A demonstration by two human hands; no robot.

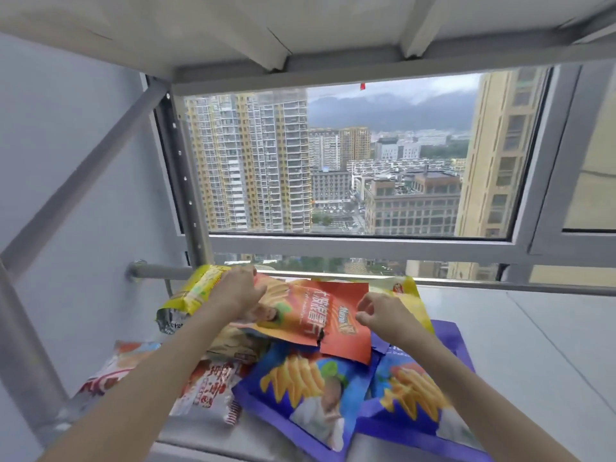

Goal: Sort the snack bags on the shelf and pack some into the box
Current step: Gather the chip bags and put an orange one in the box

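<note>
A heap of snack bags lies on the grey shelf. On top is an orange-red fries bag. My left hand grips its left end. My right hand hovers at its right edge, fingers curled and slightly apart, holding nothing. Behind my left hand is a yellow-green bag. Another yellow bag peeks out behind my right hand. Two blue-purple fries bags lie in front. A red-and-white bag is under my left forearm. No box is in view.
The shelf board above hangs low overhead. A grey diagonal brace and upright post stand at the left. A horizontal rail runs along the shelf's back, with a window behind it. Bare shelf surface stretches right of the bags.
</note>
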